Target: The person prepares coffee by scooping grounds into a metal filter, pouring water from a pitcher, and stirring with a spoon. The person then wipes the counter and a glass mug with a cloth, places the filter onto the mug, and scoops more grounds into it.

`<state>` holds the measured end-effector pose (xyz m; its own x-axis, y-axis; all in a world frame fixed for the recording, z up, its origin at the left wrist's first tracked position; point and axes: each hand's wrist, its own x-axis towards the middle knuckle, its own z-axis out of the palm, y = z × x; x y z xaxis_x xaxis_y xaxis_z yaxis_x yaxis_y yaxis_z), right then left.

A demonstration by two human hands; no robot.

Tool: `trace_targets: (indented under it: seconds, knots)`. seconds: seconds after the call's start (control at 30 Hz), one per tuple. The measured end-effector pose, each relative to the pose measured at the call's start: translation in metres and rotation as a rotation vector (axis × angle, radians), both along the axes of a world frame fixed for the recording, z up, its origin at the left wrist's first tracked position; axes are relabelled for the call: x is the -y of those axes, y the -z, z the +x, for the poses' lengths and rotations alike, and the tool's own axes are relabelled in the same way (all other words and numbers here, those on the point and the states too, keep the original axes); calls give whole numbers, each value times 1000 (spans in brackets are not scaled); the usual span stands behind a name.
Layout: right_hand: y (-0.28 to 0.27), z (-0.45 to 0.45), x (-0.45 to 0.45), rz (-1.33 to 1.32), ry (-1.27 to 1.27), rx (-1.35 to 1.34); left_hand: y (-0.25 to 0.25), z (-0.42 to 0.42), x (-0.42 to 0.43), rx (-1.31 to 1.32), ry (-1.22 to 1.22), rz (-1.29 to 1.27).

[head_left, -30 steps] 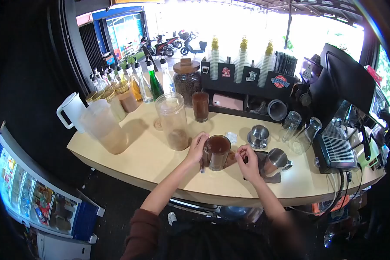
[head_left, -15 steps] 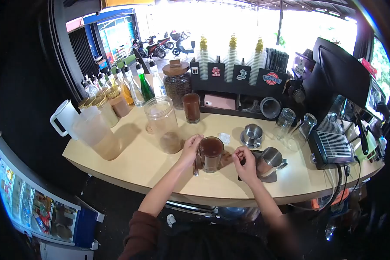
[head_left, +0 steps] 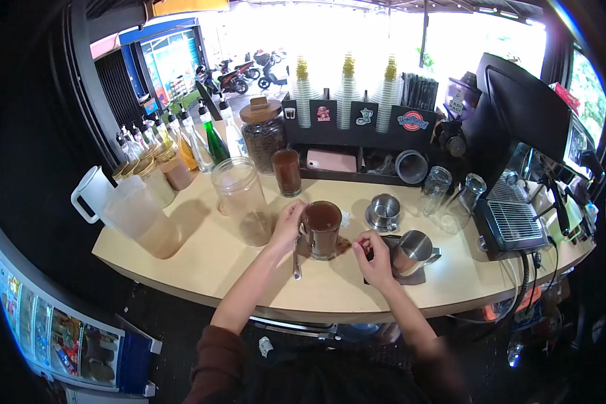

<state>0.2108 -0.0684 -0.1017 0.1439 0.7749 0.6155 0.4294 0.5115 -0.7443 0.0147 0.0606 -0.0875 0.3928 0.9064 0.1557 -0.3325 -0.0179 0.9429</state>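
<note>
A glass mug (head_left: 321, 232) of dark brown drink stands in front of me, and my left hand (head_left: 288, 223) is closed on its handle side. Just below that hand a metal spoon (head_left: 297, 264) lies on the counter. My right hand (head_left: 374, 256) is to the right of the mug, apart from it, with curled fingers and the thumb against the index finger; whether anything is between them cannot be seen. Beside that hand a steel pitcher (head_left: 415, 249) stands on a dark mat (head_left: 416, 277). A brown patch (head_left: 343, 244) marks the counter between mug and hand.
Behind are a small metal dripper (head_left: 384, 213), a second brown-filled glass (head_left: 287, 175) and a large clear jar (head_left: 239, 195). Plastic jugs (head_left: 138, 215) and pump bottles (head_left: 212, 138) occupy the left. Upturned glasses (head_left: 438, 188) and an espresso machine (head_left: 515, 215) line the right.
The view has swung slightly to the right. The mug has moved a little away from me with my left hand, covering more of the white tissue behind it. My right hand stays curled near the mat.
</note>
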Motion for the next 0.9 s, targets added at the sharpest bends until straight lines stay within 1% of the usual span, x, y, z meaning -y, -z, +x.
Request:
trace_targets:
  seconds: [0.03, 0.1, 0.13, 0.17, 0.23, 0.27, 0.3, 0.37, 0.43, 0.5, 0.63, 0.7, 0.8, 0.9]
  knots:
    - [0, -1, 0, -11, -16, -2, -2, 2, -4, 0, 3, -1]
    - [0, -2, 1, -26, -28, -5, -7, 8, -11, 19, -104, -30]
    - [0, -2, 1, -45, -40, 10, -6, 5, -21, 11, -65, 32]
    - [0, -2, 1, -64, -51, 25, -5, 6, -27, 9, -60, 30]
    - [1, -3, 2, -77, -68, 33, -11, 12, -33, -23, -205, 4]
    - [1, -3, 2, -87, -89, 44, -3, 8, -48, 13, -108, 53]
    - [1, -3, 2, -85, -80, 43, -9, 14, -46, 12, -99, 56]
    - [1, -4, 2, -119, -103, 71, -21, 25, -42, 52, -243, 44]
    - [1, -5, 1, -79, -93, 49, -17, 28, -53, 52, -240, 57]
    - [1, -5, 1, -76, -102, 34, -14, 34, -62, 30, -322, 55]
    - [2, -4, 0, -90, -93, 40, -7, 46, -78, 50, -362, 47]
    - [2, -4, 0, -103, -91, 40, -3, 52, -84, 72, -442, 54]
    - [1, -3, 1, -125, -102, 44, -1, 56, -91, 74, -452, 99]
    - [0, -4, 1, -135, -111, 56, -3, 60, -94, 85, -457, 59]
